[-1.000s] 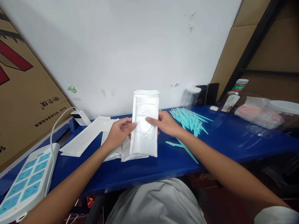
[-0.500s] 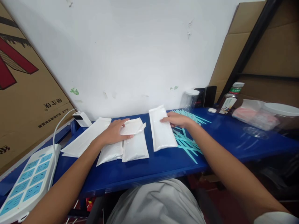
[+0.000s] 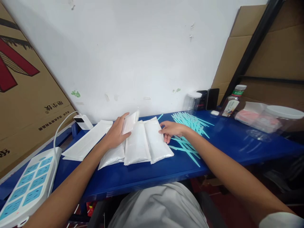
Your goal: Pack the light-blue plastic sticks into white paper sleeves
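My left hand (image 3: 116, 133) is closed around a small, flat white packet (image 3: 130, 122), tilted up above the larger ones. Beneath it, three puffy white pouches lie side by side on the blue table (image 3: 133, 175): a left pouch (image 3: 112, 156) partly covered by my left hand, a middle pouch (image 3: 137, 145), and a right pouch (image 3: 156, 142). My right hand (image 3: 173, 129) pinches the right pouch at its right edge with thumb and fingers. A heap of thin turquoise plastic strips (image 3: 190, 125) lies just beyond and beside my right hand.
Flat white pouches (image 3: 87, 141) lie at the left, near a power strip (image 3: 30, 186) and a white cabled device (image 3: 83, 122). Toward the right stand a clear jar (image 3: 193, 103), a bottle (image 3: 232, 103) and a lidded tub (image 3: 285, 112). A wall (image 3: 142, 57) closes the back.
My right hand has brought its pouch left and down, against the middle one. My left hand has raised and tilted the small packet off the middle pouch.
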`<state>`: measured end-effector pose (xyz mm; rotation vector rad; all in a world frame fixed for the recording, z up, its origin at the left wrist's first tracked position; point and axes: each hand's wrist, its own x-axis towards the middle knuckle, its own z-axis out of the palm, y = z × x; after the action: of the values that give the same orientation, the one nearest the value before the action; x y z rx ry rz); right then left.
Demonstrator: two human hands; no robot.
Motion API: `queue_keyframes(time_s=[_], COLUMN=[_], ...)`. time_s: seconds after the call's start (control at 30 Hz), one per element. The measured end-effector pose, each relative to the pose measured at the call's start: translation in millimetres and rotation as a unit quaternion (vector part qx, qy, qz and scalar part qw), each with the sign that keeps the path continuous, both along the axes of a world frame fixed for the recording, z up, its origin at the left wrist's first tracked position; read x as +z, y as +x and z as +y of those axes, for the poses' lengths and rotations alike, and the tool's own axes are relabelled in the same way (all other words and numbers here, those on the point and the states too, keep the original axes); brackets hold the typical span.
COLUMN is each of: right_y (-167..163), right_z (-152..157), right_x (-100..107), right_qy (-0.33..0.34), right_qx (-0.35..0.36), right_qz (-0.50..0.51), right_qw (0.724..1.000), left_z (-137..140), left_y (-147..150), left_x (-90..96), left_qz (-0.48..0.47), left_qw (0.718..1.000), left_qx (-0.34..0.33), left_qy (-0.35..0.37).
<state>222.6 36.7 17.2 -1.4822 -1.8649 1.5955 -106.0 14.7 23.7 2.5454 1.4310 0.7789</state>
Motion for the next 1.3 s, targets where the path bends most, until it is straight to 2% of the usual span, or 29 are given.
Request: queue_keyframes(time_s=[0.07, 0.13, 0.2, 0.27, 0.3, 0.33, 0.43, 0.53, 0.63, 0.73, 0.8, 0.83, 0.9, 1.0, 1.1, 1.2, 1.3], right_y=[2, 10, 23, 39, 48, 55, 70, 71, 65, 50, 34, 24, 4, -20, -31, -34, -36], right_z=[0, 4, 12, 20, 23, 26, 31, 32, 32, 28, 19, 14, 1, -15, -22, -25, -26], right_x=[3, 4, 5, 6, 6, 7, 6, 1, -4, -3, 1, 3, 7, 8, 3, 0, 4], right_qy=[0.025, 0.118, 0.260, 0.346, 0.348, 0.331, 0.249, 0.227, 0.242, 0.329, 0.392, 0.400, 0.345, 0.281, 0.282, 0.303, 0.349], right_qx=[0.019, 0.004, -0.062, -0.115, -0.116, -0.099, -0.023, 0.015, 0.009, -0.054, -0.093, -0.099, -0.062, 0.010, 0.063, 0.051, 0.047], right_qz=[-0.044, -0.102, -0.190, -0.293, -0.332, -0.358, -0.377, -0.341, -0.305, -0.251, -0.146, -0.078, 0.036, 0.081, 0.092, 0.139, 0.190], right_qw=[0.999, 0.988, 0.945, 0.884, 0.869, 0.867, 0.892, 0.912, 0.921, 0.909, 0.903, 0.908, 0.936, 0.956, 0.953, 0.941, 0.917], left_z=[-3, -5, -5, -4, -4, -3, 0, 3, 3, -1, -6, -8, -11, -16, -19, -21, -19], left_y=[2, 4, 5, 5, 5, 4, 1, -4, -5, -1, 4, 7, 13, 22, 28, 32, 32], left_x=[5.4, 9.4, 10.7, 8.6, 6.6, 4.1, -3.1, -5.9, -4.1, -0.5, 1.0, 1.2, 0.7, -1.2, -2.3, -3.5, -6.2], left_qz=[0.016, 0.037, 0.066, 0.097, 0.109, 0.117, 0.128, 0.127, 0.119, 0.107, 0.094, 0.087, 0.072, 0.065, 0.071, 0.080, 0.087], left_qw=[0.999, 0.996, 0.994, 0.994, 0.994, 0.993, 0.990, 0.990, 0.991, 0.993, 0.995, 0.996, 0.996, 0.994, 0.990, 0.989, 0.991], left_qx=[0.022, 0.033, 0.025, 0.006, -0.003, -0.009, -0.008, -0.011, -0.016, -0.025, -0.032, -0.034, -0.035, -0.045, -0.060, -0.057, -0.025], left_qy=[0.045, 0.078, 0.082, 0.048, 0.021, -0.007, -0.059, -0.066, -0.058, -0.042, -0.022, -0.009, 0.023, 0.073, 0.103, 0.107, 0.101])
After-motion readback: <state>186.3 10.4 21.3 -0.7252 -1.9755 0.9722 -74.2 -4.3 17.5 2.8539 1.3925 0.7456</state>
